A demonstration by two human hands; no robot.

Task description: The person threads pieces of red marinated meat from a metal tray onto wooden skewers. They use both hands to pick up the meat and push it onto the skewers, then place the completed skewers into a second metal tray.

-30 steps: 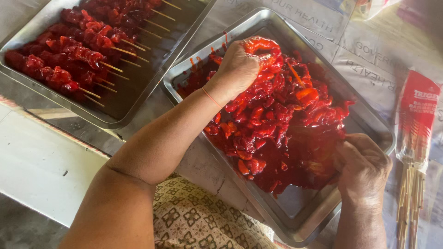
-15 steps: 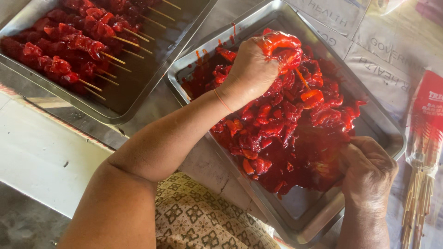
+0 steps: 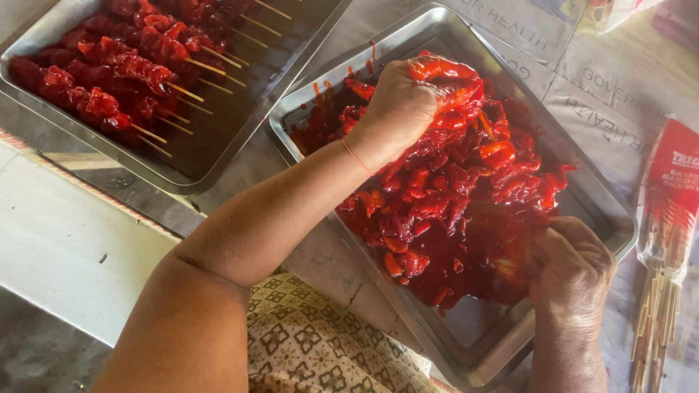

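A steel tray (image 3: 598, 211) holds a heap of red marinated meat pieces (image 3: 451, 196). My left hand (image 3: 408, 98) reaches across it and is closed on a strip of the red meat at the far side of the heap. My right hand (image 3: 571, 269) rests at the near right of the tray, fingers curled into the meat; whether it holds a skewer is hidden by the meat. A second steel tray (image 3: 211, 156) at the upper left carries several finished meat skewers (image 3: 124, 69) with their wooden sticks pointing right.
A red-topped packet of bamboo skewers (image 3: 666, 240) lies at the right edge. Printed paper sheets (image 3: 582, 80) cover the table under the trays. A pale bench edge (image 3: 65, 247) and patterned cloth (image 3: 313, 342) lie near me.
My left hand has gathered and lifted a strip of meat at the far side of the heap. My right hand has stayed low in the meat at the tray's near right.
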